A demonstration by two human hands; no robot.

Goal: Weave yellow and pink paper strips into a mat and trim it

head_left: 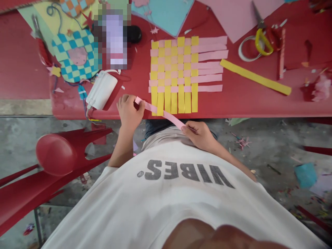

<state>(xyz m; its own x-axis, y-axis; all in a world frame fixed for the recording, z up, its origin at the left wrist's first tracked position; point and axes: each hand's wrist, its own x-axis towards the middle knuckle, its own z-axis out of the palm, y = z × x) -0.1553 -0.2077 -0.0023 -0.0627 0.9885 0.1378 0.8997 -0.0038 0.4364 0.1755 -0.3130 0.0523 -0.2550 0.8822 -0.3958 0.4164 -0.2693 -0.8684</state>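
Note:
A pink paper strip (173, 119) stretches between my two hands at the table's front edge. My left hand (131, 110) pinches its left end, and my right hand (198, 134) grips the other end, partly covering it. The strip threads under one of the yellow strip ends near the lower left of a woven paper mat (174, 65). Pink and yellow strips cross in this mat, with loose pink tails to the right and yellow tails toward me. To the right of the mat lies a separate yellow paper strip (255, 76).
Scissors (263, 41) rest beside a tape roll (245, 48) at the back right. A white power bank (101, 90) and a blue-green woven mat (66, 69) lie to the left. Red chairs (55, 154) stand at lower left; paper scraps litter the floor.

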